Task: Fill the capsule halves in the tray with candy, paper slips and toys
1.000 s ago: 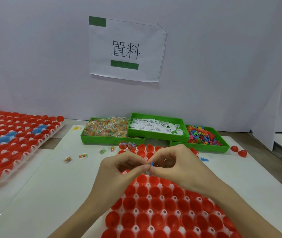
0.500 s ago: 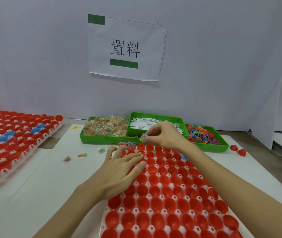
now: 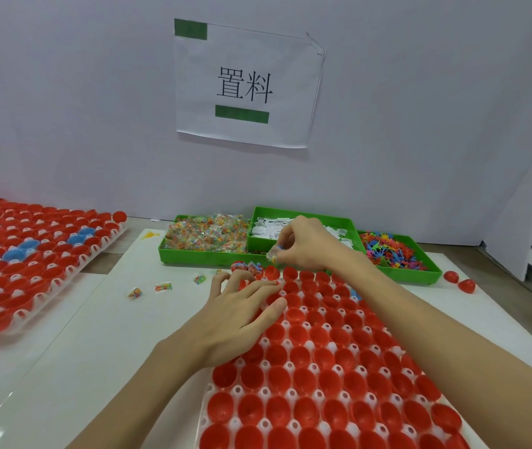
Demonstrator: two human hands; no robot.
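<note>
Two trays of red capsule halves: second tray (image 3: pixel 15 270) far left of frame, some blue halves in it; main tray (image 3: pixel 235 390) fills lower centre and right. Loose candy packets (image 3: pixel 163 287) lie on the white table (image 3: pixel 63 367) between them. Left hand (image 3: pixel 238 314) flat on the tray's upper-left corner, fingers straight, pressing, holding nothing. Right hand (image 3: pixel 306 243) above the tray's far row, pinching a small wrapped bundle (image 3: pixel 273 254), candy packet with something blue, over the far capsule halves (image 3: pixel 290 273). Behind: green bins of candy (image 3: pixel 206 234), paper slips (image 3: pixel 269 226), toys (image 3: pixel 391 251). Bundle looks light, crinkly, probably slippery; best pinched at the wrapper edge, dropped from low. Halves thin, stiff, likely to pop out if knocked. Versus half a second ago: nearly the same pose, right hand a shade nearer the tray's far row. A second ago both hands met mid-tray, working the piece together.
</note>
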